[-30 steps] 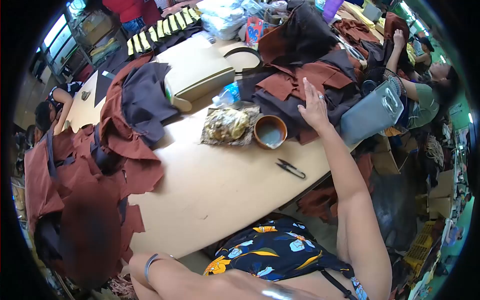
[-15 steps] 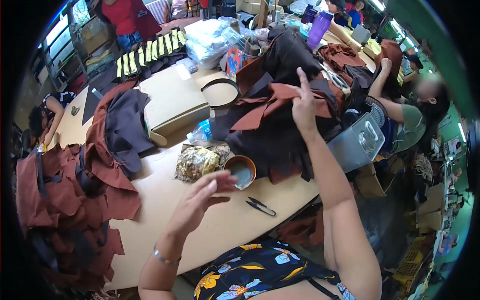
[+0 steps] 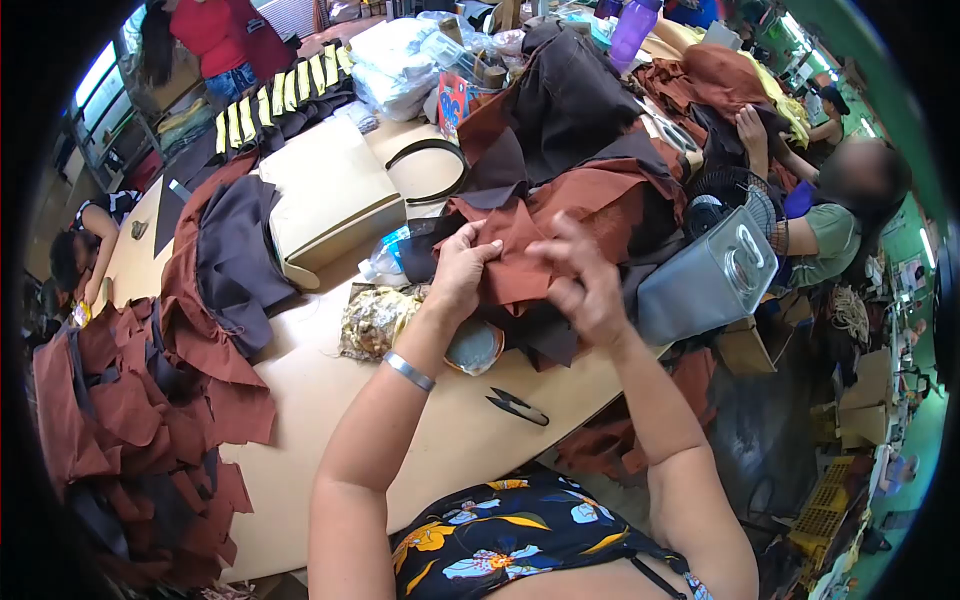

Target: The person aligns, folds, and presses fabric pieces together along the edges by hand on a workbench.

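My left hand (image 3: 463, 272) pinches the near left part of a rust-brown fabric piece (image 3: 515, 262), thumb on top. Just right of it, my right hand (image 3: 587, 287) hovers at the same cloth; its fingers are bent and smeared by motion, so its grip is unclear. Beneath and behind lies a heap of dark fabric (image 3: 575, 100) mixed with rust pieces. Close to my left wrist stand a small bowl (image 3: 474, 347), partly hidden by my forearm, and a crumpled yellowish lump (image 3: 375, 322) on a patterned wrapper. Thread snips (image 3: 518, 406) lie on the table near me.
A cardboard box (image 3: 325, 195) and a water bottle (image 3: 385, 256) stand left of the heap. Rust and dark cloth (image 3: 110, 390) covers the table's left end. At right are a clear plastic container (image 3: 710, 270), a fan (image 3: 735, 195) and a co-worker (image 3: 825, 235).
My left hand has moved up from beside the bowl onto the rust cloth. My right hand has come down and nearer. The rust piece now lies closer to me.
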Demonstrator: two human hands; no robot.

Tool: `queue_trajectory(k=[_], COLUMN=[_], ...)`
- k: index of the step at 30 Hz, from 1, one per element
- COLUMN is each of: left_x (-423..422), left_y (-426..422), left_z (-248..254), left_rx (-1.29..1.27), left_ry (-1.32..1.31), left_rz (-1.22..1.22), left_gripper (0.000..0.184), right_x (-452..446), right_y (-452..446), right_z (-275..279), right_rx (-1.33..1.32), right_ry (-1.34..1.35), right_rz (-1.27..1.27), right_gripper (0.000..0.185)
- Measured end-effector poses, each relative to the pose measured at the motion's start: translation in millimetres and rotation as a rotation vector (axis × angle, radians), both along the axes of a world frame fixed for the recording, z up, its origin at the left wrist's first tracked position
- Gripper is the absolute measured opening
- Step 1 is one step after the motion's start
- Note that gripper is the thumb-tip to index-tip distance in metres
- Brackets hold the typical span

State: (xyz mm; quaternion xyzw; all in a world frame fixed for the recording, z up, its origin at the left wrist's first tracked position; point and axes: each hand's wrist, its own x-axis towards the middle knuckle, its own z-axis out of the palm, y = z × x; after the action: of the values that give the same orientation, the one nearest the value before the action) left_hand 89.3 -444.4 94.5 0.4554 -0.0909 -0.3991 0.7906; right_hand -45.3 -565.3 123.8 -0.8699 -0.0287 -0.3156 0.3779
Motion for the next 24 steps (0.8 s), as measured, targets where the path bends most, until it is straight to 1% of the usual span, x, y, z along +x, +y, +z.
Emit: queue_trajectory(k=[2,3,4,5,6,7,9,10,13,14,15,17,18,19,21,22,24], left_x=[2,0,-2,-3,-4,-8,-12,-8,-12,-10,-13,-23,-25,-27,-31,-32,-35], left_y=[3,4,5,6,8,10,13,14,15,16,18,17,14,10,5,3,3], left_z=[3,6,7,8,5,6,8,-7,-8,-12,-7,7,5,7,13,16,28], left_rx=[0.019,0.013,0.006,-0.002,-0.035,-0.009,0.042,0.050,0.115,0.133,0.141,0.151,0.175,0.176,0.182,0.165,0.134], left_ry=[-0.039,-0.009,0.019,0.046,0.054,0.051,0.043,-0.055,-0.088,-0.141,-0.123,-0.087,-0.099,-0.098,-0.098,-0.080,-0.153], left_rz=[-0.015,-0.027,-0.035,-0.044,-0.091,-0.117,-0.165,-0.244,-0.271,-0.327,-0.351,-0.400,-0.430,-0.445,-0.477,-0.492,-0.463], left_gripper=[0.021,0.021,0.020,0.020,0.021,0.021,0.022,0.018,0.021,0.032,0.037,0.048,0.061,0.062,0.066,0.069,0.071], right_x=[9,21,34,46,52,58,69,76,97,107,116,127,133,143,171,176,177], right_y=[-26,-44,-77,-104,-118,-119,-139,-151,-164,-182,-198,-200,-200,-203,-245,-248,-235], right_z=[3,6,-12,-29,-34,-30,-41,-47,-26,-23,-21,22,43,62,99,117,145], right_rx=[0.326,0.258,-0.282,-0.394,-0.497,-0.463,-0.426,-0.447,-0.336,-0.339,-0.340,-0.333,-0.316,-0.299,-0.248,-0.209,-0.159], right_ry=[0.006,0.080,-0.015,0.228,0.368,0.573,0.668,0.587,0.653,0.494,0.335,0.066,-0.050,-0.167,-0.237,-0.269,-0.308], right_rz=[-0.166,-0.311,-0.426,-0.581,-0.624,-0.685,-0.697,-0.704,-0.775,-0.780,-0.785,-0.706,-0.666,-0.623,-0.521,-0.499,-0.472], right_gripper=[0.048,0.055,0.069,0.081,0.081,0.083,0.080,0.072,0.066,0.063,0.060,0.057,0.053,0.050,0.052,0.052,0.053])
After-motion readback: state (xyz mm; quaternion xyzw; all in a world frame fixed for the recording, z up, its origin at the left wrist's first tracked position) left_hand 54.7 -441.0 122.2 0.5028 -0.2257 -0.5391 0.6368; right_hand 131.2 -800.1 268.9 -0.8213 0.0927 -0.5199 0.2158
